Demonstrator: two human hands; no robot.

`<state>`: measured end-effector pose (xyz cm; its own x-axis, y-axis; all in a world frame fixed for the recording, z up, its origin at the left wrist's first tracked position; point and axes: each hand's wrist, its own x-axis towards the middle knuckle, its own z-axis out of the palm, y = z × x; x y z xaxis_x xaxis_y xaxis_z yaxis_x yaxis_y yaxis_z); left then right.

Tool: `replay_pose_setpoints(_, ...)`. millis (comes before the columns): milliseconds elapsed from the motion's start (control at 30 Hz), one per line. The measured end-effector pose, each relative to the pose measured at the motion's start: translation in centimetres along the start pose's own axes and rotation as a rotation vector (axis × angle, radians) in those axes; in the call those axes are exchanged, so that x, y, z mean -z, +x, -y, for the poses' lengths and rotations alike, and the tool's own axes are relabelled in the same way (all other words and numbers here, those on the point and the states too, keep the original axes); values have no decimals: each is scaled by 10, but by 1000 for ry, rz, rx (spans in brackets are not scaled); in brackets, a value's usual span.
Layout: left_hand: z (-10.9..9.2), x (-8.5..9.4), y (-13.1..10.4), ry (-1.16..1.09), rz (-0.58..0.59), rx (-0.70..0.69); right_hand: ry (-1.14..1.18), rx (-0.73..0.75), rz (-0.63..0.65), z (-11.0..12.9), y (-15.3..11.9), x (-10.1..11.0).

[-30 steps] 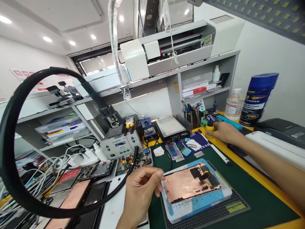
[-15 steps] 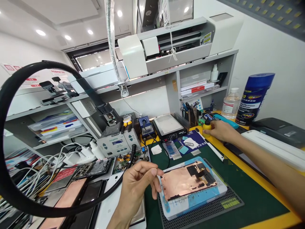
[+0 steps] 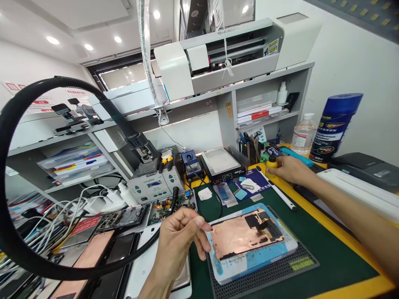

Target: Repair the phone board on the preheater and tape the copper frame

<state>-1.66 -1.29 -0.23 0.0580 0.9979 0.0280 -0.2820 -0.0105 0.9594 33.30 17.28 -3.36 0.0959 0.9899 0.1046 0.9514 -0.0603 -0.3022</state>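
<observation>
My left hand (image 3: pixel 183 238) is curled at the left end of a phone screen panel (image 3: pixel 235 236) with a copper-coloured back. Its thumb is pressed against the index finger, whose tip is at the panel's upper left corner; whether anything is pinched there I cannot make out. The panel lies face down on a blue-and-white box (image 3: pixel 249 265), which rests on a black perforated mat (image 3: pixel 307 261). At the back right, my right hand (image 3: pixel 288 169) closes its fingers on a small yellow bottle (image 3: pixel 271 165) with a black cap.
A white pen-like tool (image 3: pixel 282 195) lies on the green mat (image 3: pixel 336 257). Behind stand a hot plate (image 3: pixel 222 162), a tool holder (image 3: pixel 249 149) and a blue spray can (image 3: pixel 335 128). A black flexible hose (image 3: pixel 6 187) loops across the left, above phones and cables.
The view has shifted slightly. Both hands keep nearly the same places, my right hand still at the yellow bottle and my left still by the panel's corner.
</observation>
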Motion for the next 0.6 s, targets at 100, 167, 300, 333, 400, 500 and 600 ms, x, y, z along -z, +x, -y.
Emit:
replay_pose_setpoints(100,-2,2,2,-15,-25,42,7,-1,-8,-1,1,-1)
replay_pose_setpoints(167,-2,2,3,-44,-61,51,6,-2,-7,-1,1,-1)
replay_pose_setpoints(300,-1,3,5,-81,-89,39,4,-1,-19,-1,1,-2)
replay_pose_setpoints(333,-1,4,7,-81,-81,41,4,-2,-23,-1,1,-2)
replay_pose_setpoints(400,0,6,10,-82,-59,49,4,-2,-27,-2,1,-3)
replay_pose_setpoints(500,-1,6,9,-78,-44,54,2,3,-34,-1,0,-3)
replay_pose_setpoints(600,-2,-2,-9,-25,-37,-3,-6,0,-38,1,-1,-1)
